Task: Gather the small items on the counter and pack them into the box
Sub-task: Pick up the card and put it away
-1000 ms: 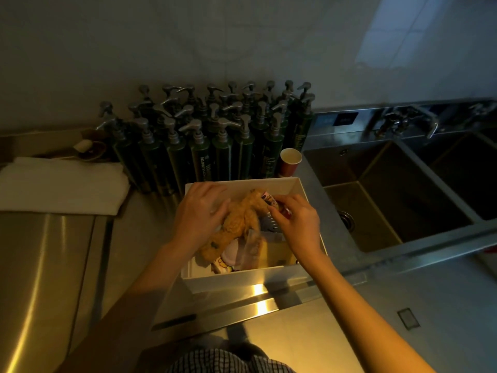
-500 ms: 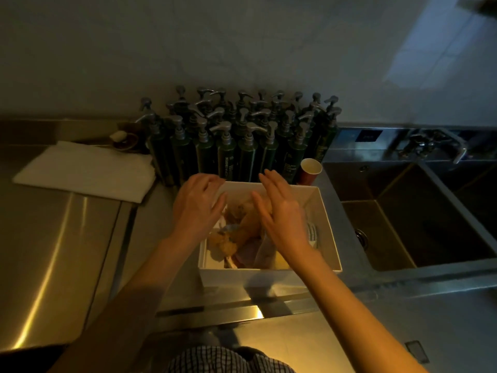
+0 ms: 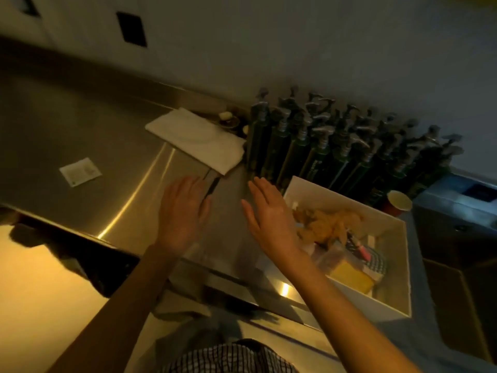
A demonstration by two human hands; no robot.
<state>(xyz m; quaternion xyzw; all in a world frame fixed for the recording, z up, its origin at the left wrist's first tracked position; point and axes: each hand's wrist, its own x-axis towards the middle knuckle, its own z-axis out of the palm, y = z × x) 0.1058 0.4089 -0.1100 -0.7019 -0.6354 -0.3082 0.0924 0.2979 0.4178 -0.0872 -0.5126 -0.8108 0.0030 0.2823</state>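
The white box [image 3: 398,267] stands on the steel counter at the right, with a tan plush toy [image 3: 328,224], a yellow block [image 3: 352,278], a pink-tipped pen and other small items inside. My left hand [image 3: 183,214] hovers flat over the bare counter left of the box, fingers straight, holding nothing. My right hand [image 3: 269,214] is also flat and empty, just outside the box's left wall. A small white paper packet [image 3: 80,172] lies on the counter far to the left.
Several dark green pump bottles [image 3: 336,152] crowd the wall behind the box. A folded white cloth [image 3: 196,140] lies left of them, with a small dish behind it. A red paper cup [image 3: 398,203] stands by the box's far corner. A sink basin [image 3: 462,265] lies at the right.
Both hands have left the box and swung left over the counter, open and empty. The view has turned left, bringing the paper packet into sight.
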